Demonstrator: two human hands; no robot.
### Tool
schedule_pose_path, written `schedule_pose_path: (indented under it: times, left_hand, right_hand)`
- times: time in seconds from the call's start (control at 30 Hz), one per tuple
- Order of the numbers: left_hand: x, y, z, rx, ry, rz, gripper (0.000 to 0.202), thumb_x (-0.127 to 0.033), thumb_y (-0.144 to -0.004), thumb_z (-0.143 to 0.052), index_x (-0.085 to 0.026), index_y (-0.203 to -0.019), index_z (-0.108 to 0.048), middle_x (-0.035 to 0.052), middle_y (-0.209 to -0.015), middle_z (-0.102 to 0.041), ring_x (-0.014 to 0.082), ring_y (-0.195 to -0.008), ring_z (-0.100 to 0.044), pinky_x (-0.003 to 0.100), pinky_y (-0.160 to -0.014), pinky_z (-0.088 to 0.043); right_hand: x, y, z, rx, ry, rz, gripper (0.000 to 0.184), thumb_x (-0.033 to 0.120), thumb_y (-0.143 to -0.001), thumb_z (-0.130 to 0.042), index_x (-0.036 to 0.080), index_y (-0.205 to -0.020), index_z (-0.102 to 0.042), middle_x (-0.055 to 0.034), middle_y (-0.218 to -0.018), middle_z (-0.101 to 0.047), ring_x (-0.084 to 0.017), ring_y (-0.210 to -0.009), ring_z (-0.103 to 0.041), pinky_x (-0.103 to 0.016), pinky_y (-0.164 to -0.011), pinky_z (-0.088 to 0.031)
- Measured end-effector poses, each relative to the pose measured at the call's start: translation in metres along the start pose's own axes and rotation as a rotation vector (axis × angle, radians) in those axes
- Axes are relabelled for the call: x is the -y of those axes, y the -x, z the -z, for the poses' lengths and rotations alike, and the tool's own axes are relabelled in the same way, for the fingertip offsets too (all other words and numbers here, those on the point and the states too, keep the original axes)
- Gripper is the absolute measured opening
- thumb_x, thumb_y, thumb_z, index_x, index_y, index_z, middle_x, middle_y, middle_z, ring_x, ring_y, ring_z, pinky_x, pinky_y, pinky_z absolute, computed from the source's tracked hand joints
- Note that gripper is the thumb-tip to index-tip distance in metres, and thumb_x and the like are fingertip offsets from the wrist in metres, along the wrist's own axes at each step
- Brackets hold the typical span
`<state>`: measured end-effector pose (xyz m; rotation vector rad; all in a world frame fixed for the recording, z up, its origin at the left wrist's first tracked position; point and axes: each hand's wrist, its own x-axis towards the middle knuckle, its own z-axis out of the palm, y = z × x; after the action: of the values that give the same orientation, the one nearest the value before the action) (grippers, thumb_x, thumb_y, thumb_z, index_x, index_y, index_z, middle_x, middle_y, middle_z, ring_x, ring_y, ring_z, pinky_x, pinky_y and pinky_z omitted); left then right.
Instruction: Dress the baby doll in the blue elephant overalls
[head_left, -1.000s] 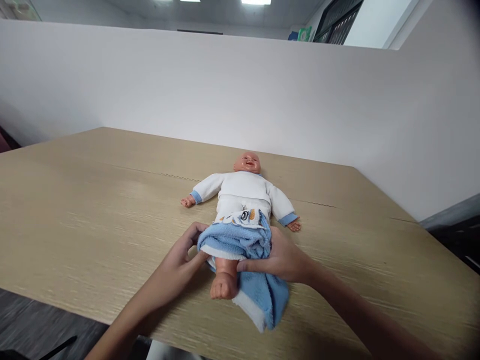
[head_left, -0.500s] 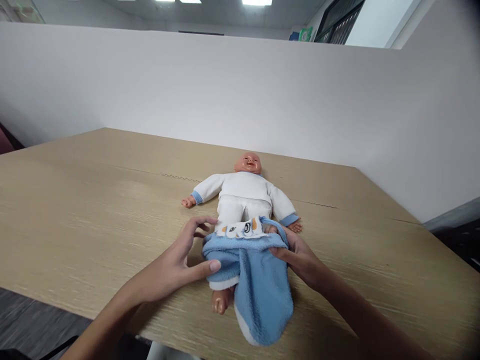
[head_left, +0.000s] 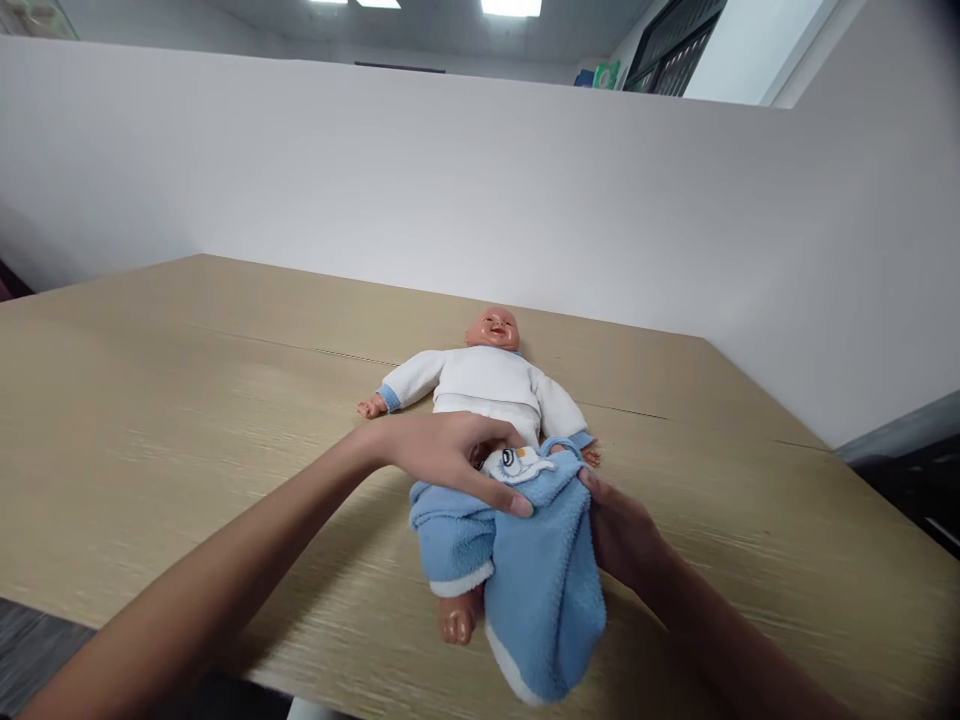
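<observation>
Loc: indoor rm, office-type by the look; exact use couldn't be ID'd. Evidence: wide desk (head_left: 225, 420) w/ pale wood-grain top, plain white partition (head_left: 375, 160) behind it. Partition stopped short of the ceiling (head_left: 442, 28), so more of the rm showed over it. Up there: bright rect. light panels (head_left: 511, 7) on the ceiling, long dark strip (head_left: 400, 68) at the far wall (too small to ID), plus a dark-framed grille or window (head_left: 675, 45) upper R, couldn't tell which. Green item (head_left: 606, 75) showed just above partition's top edge. Floor (head_left: 34, 632), lower L, was dark gray, streaked like wood.
</observation>
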<state>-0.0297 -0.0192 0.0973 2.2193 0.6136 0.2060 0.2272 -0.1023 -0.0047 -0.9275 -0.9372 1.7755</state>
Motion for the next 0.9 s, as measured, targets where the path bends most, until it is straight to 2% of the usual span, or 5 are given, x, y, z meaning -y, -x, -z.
schedule_pose_path:
  times: [0.13, 0.3, 0.57, 0.8, 0.9]
  left_hand:
    - [0.007, -0.024, 0.005, 0.172, 0.087, -0.032, 0.034, -0.055, -0.085, -0.082, -0.025, -0.096, -0.072, -0.0026, -0.088, -0.069, 0.0207, -0.082, -0.063, 0.029, -0.072, -0.046]
    - [0.018, -0.037, 0.002, 0.243, 0.262, -0.04, 0.028, -0.043, -0.083, -0.084, -0.025, -0.095, -0.067, -0.0036, -0.089, -0.068, 0.02, -0.086, -0.066, 0.029, -0.077, -0.051]
    - [0.038, -0.042, -0.005, 0.517, 0.434, -0.057, 0.041, -0.04, -0.075, -0.094, -0.018, -0.106, -0.077, 0.0041, -0.114, -0.083, 0.0306, -0.114, -0.076, 0.04, -0.104, -0.061]
    - [0.043, -0.046, -0.012, 0.364, 0.499, -0.255, 0.029, -0.037, -0.098, -0.077, -0.016, -0.118, -0.079, 0.0039, -0.131, -0.08, 0.025, -0.132, -0.071, 0.033, -0.12, -0.051]
    - [0.042, -0.044, -0.012, 0.323, 0.458, -0.264, 0.03, -0.037, -0.099, -0.076, -0.016, -0.12, -0.079, 0.0045, -0.134, -0.079, 0.0257, -0.135, -0.07, 0.034, -0.122, -0.05]
  right_hand:
    - [0.003, -0.002, 0.005, 0.075, 0.071, -0.014, 0.053, 0.06, -0.08, -0.088, 0.025, -0.115, -0.068, 0.0, -0.091, -0.068, -0.017, -0.076, -0.063, -0.026, -0.071, -0.05]
    - [0.013, -0.003, 0.017, 0.194, 0.337, -0.002, 0.05, 0.059, -0.085, -0.089, 0.021, -0.112, -0.073, -0.0018, -0.1, -0.07, -0.015, -0.083, -0.062, -0.024, -0.077, -0.049]
    - [0.015, 0.0, 0.008, -0.063, 0.119, 0.144, 0.046, 0.061, -0.086, -0.087, 0.021, -0.105, -0.073, -0.0014, -0.085, -0.068, -0.014, -0.07, -0.06, -0.022, -0.065, -0.051]
    - [0.018, 0.006, 0.019, 0.271, 0.369, -0.039, 0.058, 0.066, -0.08, -0.091, 0.02, -0.112, -0.078, -0.0023, -0.094, -0.074, -0.018, -0.086, -0.069, -0.026, -0.079, -0.056]
    - [0.017, 0.011, 0.019, 0.258, 0.404, -0.072, 0.047, 0.055, -0.079, -0.096, 0.02, -0.107, -0.079, -0.001, -0.095, -0.076, -0.016, -0.085, -0.069, -0.025, -0.08, -0.056]
